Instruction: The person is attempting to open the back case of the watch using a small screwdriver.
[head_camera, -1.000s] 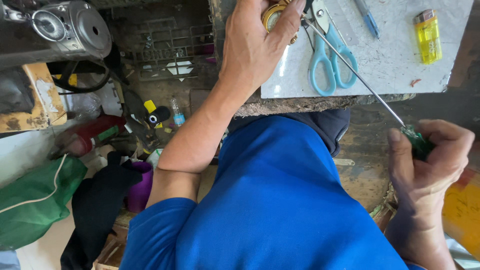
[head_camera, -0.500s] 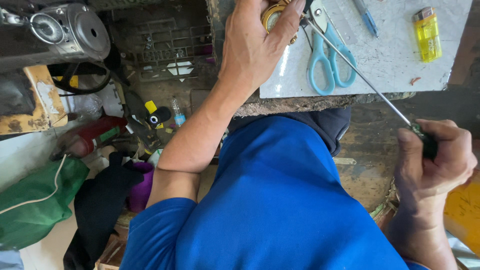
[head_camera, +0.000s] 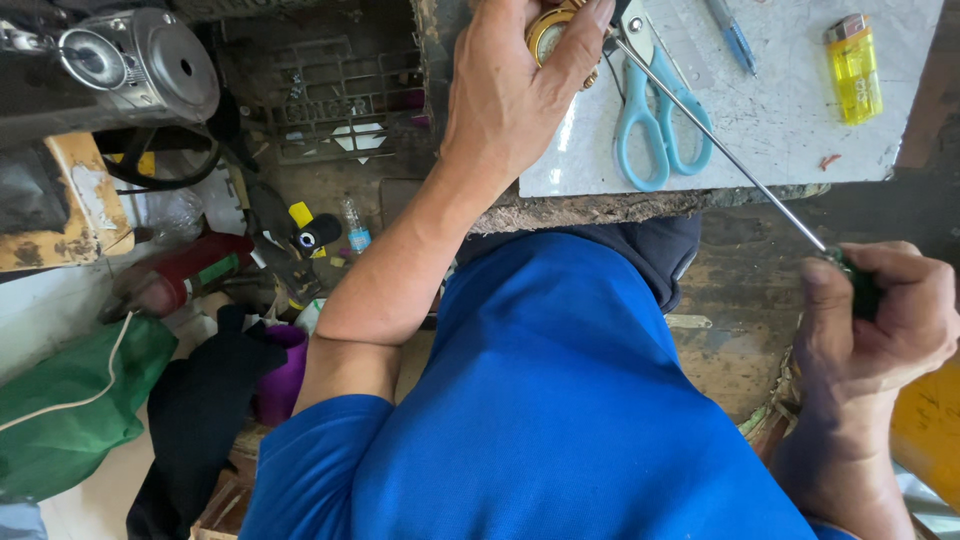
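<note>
Brass-coloured round fitting (head_camera: 552, 30) sits clasped under the left hand (head_camera: 510, 95) at the white slab's (head_camera: 790, 120) edge, while the right hand (head_camera: 880, 315) grips a long screwdriver (head_camera: 720, 145) beside blue scissors (head_camera: 655, 110).

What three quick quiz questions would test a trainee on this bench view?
1. True or false: the right hand holds the screwdriver by its handle.
2. What colour are the handles of the scissors?
3. Which lies nearest the white board's right edge: A pen, B yellow lighter, C scissors?

Key: 1 true; 2 light blue; 3 B. The left hand steadies a small brass-coloured part at the shaft's tip.
</note>
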